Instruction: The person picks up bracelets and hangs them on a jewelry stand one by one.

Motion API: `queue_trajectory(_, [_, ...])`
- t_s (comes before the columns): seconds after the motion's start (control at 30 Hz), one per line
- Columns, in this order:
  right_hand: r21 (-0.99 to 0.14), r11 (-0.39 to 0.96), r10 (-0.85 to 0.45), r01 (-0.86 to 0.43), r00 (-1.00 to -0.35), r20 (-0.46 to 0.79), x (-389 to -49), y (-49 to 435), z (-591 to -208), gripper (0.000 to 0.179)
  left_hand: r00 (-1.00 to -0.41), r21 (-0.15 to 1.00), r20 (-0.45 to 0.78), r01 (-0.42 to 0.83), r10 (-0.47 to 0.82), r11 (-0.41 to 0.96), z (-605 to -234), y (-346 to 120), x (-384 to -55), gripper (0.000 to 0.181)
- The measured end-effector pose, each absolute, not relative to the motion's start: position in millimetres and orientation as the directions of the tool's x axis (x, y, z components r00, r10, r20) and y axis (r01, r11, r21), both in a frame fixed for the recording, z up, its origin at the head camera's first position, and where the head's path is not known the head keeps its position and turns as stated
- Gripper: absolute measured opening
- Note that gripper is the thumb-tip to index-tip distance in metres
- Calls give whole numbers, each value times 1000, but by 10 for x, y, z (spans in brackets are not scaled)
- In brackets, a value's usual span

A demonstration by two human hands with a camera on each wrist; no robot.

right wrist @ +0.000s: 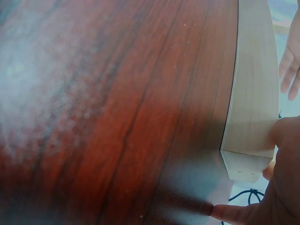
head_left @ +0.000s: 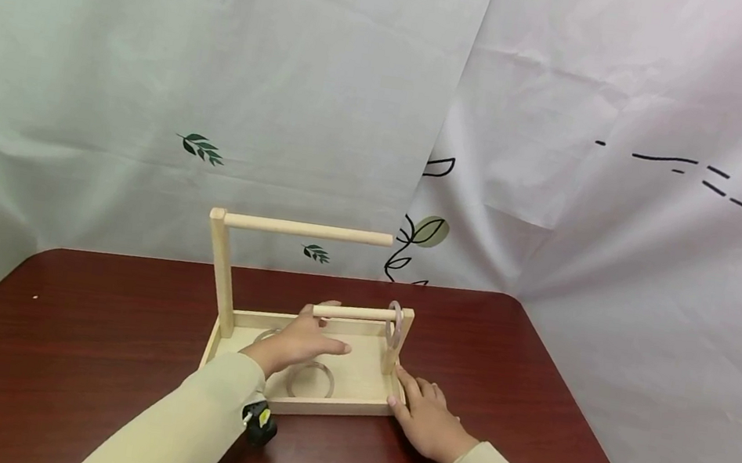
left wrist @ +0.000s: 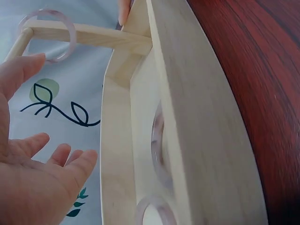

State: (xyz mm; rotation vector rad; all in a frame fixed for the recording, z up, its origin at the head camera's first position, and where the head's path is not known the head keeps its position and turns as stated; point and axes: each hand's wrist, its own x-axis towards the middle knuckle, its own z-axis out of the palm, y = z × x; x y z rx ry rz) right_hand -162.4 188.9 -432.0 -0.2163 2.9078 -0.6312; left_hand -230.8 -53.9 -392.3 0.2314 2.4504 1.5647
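Note:
A light wooden jewelry stand with a tray base [head_left: 353,407] sits on the table, with one tall and one low post, each bearing a rod. A pale bangle [head_left: 394,325] hangs on the low rod [head_left: 355,313], near its post. Two more bangles lie in the tray: one bangle [head_left: 311,380] near the front wall, the other [head_left: 265,334] partly hidden by my left wrist. My left hand [head_left: 301,342] is over the tray, fingers spread and holding nothing, its fingertips by the low rod's free end. My right hand [head_left: 427,420] touches the tray's front right corner, fingers along its side.
The tall post [head_left: 222,274] with its upper rod [head_left: 307,230] rises at the tray's left. A dark red wooden table [head_left: 116,322] lies underneath. Behind it hangs a pale cloth [head_left: 332,99] with leaf prints.

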Motion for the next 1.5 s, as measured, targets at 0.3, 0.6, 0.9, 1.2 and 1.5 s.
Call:
queue_trajectory(0.3, [-416, 904, -172, -103, -976, -131, -1637, 1900, -4343, 57, -947, 750, -121, 108, 296, 652, -3883, -632, -2285, 89])
queue_trajectory(0.6, [-413, 906, -166, -98, -977, -132, -1634, 1898, -4339, 57, -870, 706, -41, 323, 492, 630, -3893, -748, -2199, 90])
queue_trajectory(0.9, [-406, 908, -169, -106, -978, -123, -1630, 1889, -4340, 57, -868, 548, -50, 389, 493, 740, -3866, -818, -2192, 83])
queue_trajectory(1.2, [-414, 904, -168, -104, -978, -121, -1625, 1892, -4338, 56, -831, 490, -23, 476, 556, 731, -3904, -877, -2216, 87])
queue_trajectory(1.5, [-413, 904, -177, -115, -977, -115, -1634, 1901, -4359, 56, -835, 368, -83, 481, 544, 795, -3910, -835, -2181, 92])
